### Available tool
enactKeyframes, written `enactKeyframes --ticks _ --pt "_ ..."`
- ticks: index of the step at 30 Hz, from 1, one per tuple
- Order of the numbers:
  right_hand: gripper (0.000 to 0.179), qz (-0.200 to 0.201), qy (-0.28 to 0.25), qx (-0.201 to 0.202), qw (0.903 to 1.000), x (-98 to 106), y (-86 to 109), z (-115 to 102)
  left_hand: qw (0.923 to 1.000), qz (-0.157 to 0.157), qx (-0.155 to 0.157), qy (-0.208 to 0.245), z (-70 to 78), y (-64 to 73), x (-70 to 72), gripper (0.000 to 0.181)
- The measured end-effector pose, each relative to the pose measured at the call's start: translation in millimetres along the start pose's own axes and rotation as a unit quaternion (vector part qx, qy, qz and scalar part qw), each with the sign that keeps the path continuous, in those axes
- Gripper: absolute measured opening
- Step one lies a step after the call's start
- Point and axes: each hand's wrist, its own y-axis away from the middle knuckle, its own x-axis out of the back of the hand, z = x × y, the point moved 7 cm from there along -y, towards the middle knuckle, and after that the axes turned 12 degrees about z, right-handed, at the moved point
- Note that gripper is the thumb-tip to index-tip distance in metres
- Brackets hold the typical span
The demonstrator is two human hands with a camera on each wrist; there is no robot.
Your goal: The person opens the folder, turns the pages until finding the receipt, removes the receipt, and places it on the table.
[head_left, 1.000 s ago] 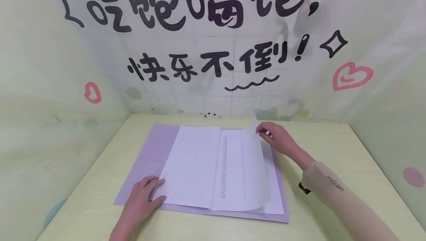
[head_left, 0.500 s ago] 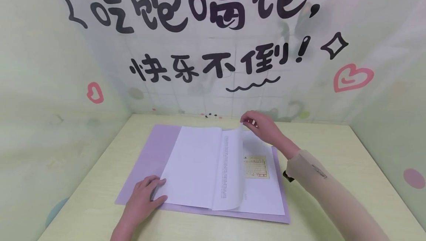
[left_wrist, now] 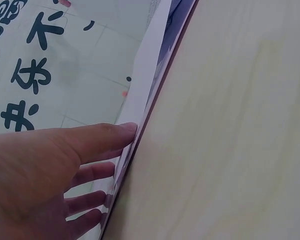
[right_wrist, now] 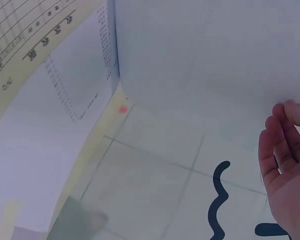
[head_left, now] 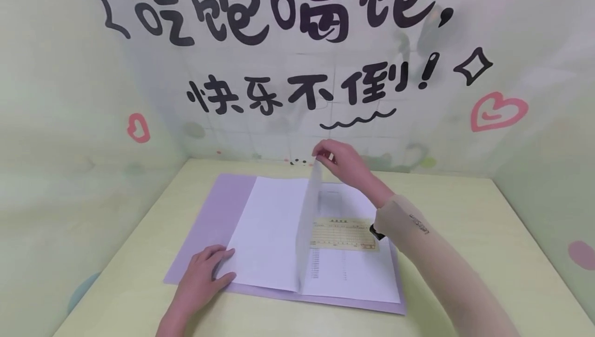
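A booklet with a light purple cover [head_left: 202, 233] lies spread on the table. My right hand [head_left: 341, 161] pinches the top outer corner of one white page [head_left: 308, 233], which stands nearly upright along the spine. In the right wrist view, the thumb and fingertips grip that sheet [right_wrist: 205, 55] at its edge. A pale yellow printed slip [head_left: 346, 234] lies on the right-hand page [head_left: 367, 280], which carries a printed list. At the lower left, my left hand [head_left: 202, 277] rests on the blank left page [head_left: 265, 233], thumb and fingers spread at its edge.
The light wood table [head_left: 465, 233] extends around the booklet. A white printed sheet [head_left: 297, 120] with large black characters hangs behind it, and pale side walls [head_left: 69, 171] enclose both sides. A dark band [head_left: 377, 231] shows at the right sleeve's cuff.
My right hand has swung the page from the right side leftward and up to nearly upright, uncovering the yellow slip and the list beneath. My left hand has stayed at the lower left.
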Motion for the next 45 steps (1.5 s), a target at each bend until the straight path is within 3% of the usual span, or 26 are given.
enactKeyframes --ticks 16,30,38,45 --pt "0.011 -0.012 -0.049 -0.005 0.9987 -52 -23.7 -27 0.9999 0.011 -0.012 0.002 -0.8 0.6 -0.2 0.048" --pt "0.047 -0.137 -0.018 -0.025 0.9902 -103 -16.0 -49 0.9988 0.027 -0.04 -0.001 1.2 1.2 3.4 0.047" --pt "0.064 -0.171 -0.016 -0.032 0.9846 -133 -5.4 -53 0.9997 0.013 -0.017 0.015 -2.4 4.4 1.9 0.053" --pt "0.07 -0.194 -0.007 -0.04 0.9802 -155 6.7 -48 0.9973 0.022 -0.019 0.068 -10.6 3.6 1.7 0.059"
